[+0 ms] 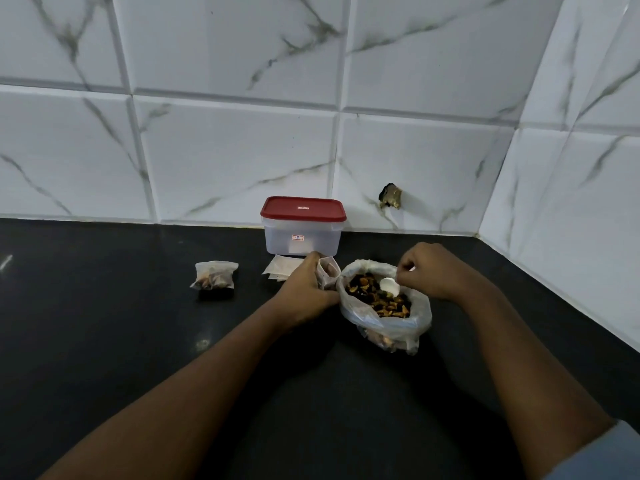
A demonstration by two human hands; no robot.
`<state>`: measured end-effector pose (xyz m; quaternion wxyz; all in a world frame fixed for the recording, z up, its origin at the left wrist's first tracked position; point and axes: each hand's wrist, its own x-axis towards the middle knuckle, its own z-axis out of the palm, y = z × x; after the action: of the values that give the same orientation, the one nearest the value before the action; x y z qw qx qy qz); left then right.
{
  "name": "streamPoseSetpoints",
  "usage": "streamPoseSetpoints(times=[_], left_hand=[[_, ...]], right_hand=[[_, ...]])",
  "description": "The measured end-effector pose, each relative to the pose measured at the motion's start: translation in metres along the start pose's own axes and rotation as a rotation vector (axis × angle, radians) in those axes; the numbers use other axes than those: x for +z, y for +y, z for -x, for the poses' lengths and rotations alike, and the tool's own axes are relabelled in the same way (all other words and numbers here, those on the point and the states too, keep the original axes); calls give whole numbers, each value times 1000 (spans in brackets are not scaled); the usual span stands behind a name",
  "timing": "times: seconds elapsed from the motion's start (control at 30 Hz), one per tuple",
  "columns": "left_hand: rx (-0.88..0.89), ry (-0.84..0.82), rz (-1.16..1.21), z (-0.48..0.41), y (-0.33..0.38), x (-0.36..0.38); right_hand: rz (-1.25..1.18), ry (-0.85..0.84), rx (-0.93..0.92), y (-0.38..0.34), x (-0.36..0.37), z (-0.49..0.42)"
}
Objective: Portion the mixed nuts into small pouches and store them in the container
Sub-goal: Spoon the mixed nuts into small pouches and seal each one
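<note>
A large clear plastic bag [398, 323] of mixed nuts [377, 297] stands open on the black counter. My right hand [426, 271] grips the handle of a small white scoop [389, 285] whose bowl sits in the nuts. My left hand [304, 289] holds a small open pouch [327, 271] upright beside the bag's left rim. A filled pouch [214, 275] lies to the left. Flat empty pouches [280, 268] lie behind my left hand. A clear container with a red lid [303, 209] stands shut against the wall.
The black counter [104, 323] meets white marble-patterned wall tiles at the back and on the right, forming a corner. A broken hole in a tile [391, 196] shows to the right of the container.
</note>
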<state>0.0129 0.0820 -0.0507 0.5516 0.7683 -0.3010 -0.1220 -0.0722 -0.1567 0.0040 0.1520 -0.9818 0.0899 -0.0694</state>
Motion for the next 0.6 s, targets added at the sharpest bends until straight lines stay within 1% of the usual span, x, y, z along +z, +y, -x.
streamPoseSetpoints(times=[0.1, 0.23, 0.47, 0.6], left_hand=[[1, 3, -12, 1, 1, 0], [2, 8, -8, 1, 2, 0], [-3, -10, -11, 2, 2, 0], [-8, -15, -19, 2, 3, -1]], right_hand=[[-119, 15, 16, -4, 3, 2], [-299, 41, 99, -7, 12, 1], [-487, -42, 177, -2, 8, 3], [-631, -54, 226, 3, 6, 2]])
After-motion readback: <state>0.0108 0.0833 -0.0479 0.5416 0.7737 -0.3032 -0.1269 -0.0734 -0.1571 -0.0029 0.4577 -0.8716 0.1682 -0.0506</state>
